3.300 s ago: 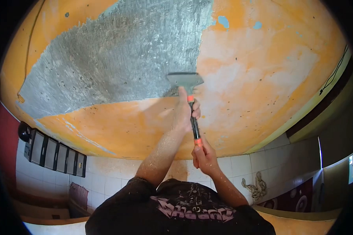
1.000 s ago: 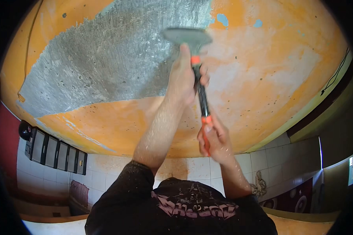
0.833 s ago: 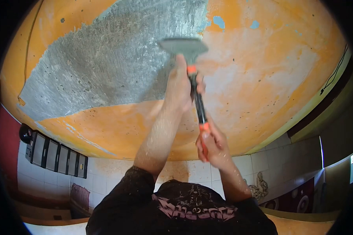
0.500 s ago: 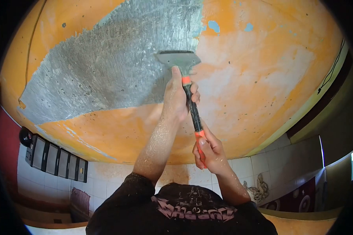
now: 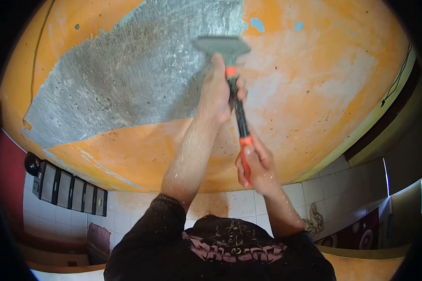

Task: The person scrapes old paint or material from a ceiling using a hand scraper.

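A long-handled scraper [image 5: 239, 114] with a wide grey head and a black and orange handle tilts up against the wall. Close below the head, my left hand [image 5: 216, 93] wraps round the handle, its thumb stretched up toward the head. My right hand [image 5: 259, 168] grips the orange lower end. The scraper's head is slightly blurred and lies over the right side of a bare grey patch [image 5: 122, 79]. Around that patch the wall [image 5: 305, 103] carries orange paint, with pale worn areas and small blue spots. Pale flecks cover both forearms.
A black rack with several panels [image 5: 70, 187] stands on the tiled floor at the lower left. A cable [image 5: 40, 47] hangs down the wall's left side. On the right lie a crumpled cloth [image 5: 316, 219] and a dark red patterned mat [image 5: 356, 234].
Both hands have pushed the scraper up the wall and slightly right. Its head now sits higher on the grey patch, and the grip is unchanged.
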The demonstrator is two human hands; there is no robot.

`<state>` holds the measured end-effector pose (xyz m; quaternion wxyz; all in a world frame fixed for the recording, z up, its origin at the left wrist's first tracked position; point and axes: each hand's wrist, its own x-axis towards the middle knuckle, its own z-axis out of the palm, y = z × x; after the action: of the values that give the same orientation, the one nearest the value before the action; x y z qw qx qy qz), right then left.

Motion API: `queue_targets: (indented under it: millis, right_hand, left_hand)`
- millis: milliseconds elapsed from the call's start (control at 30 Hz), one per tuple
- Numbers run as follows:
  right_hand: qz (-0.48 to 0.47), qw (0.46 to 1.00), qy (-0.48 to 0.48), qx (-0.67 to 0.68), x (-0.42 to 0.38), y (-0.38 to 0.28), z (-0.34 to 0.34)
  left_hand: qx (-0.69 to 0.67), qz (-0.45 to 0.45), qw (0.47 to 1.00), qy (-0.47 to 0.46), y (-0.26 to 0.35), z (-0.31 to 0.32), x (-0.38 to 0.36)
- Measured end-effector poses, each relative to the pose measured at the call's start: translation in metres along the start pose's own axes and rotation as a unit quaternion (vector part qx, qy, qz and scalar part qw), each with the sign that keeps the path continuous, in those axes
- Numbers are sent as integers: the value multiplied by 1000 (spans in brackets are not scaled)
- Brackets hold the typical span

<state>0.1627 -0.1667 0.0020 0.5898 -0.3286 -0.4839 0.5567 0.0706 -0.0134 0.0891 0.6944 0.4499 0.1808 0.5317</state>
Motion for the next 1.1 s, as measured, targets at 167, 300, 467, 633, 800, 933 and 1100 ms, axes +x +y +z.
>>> queue_targets:
  millis: [167, 300, 467, 633, 800, 933, 1100]
  right_hand:
    - [-9, 1000, 3, -2, 6, -12, 6]
    - [33, 999, -4, 1, -12, 9, 4]
    - [-20, 1000, -6, -21, 10, -17, 1]
    - [16, 999, 1, -35, -8, -9, -2]
    - [0, 999, -9, -47, 2, -18, -13]
    - [8, 998, -4, -70, -4, -19, -16]
    - [19, 997, -12, -70, 1, -24, -22]
  left_hand:
    - [6, 5, 1000, -1, 15, 15, 0]
    - [-12, -7, 1000, 17, -11, -10, -10]
    - [4, 18, 1000, 9, 13, 14, 1]
    - [-17, -6, 1000, 22, -7, 0, -13]
    - [-27, 24, 999, 30, -5, 11, -3]
    - [-49, 7, 999, 21, -9, 8, -9]
    - [-41, 24, 999, 15, -11, 6, -1]
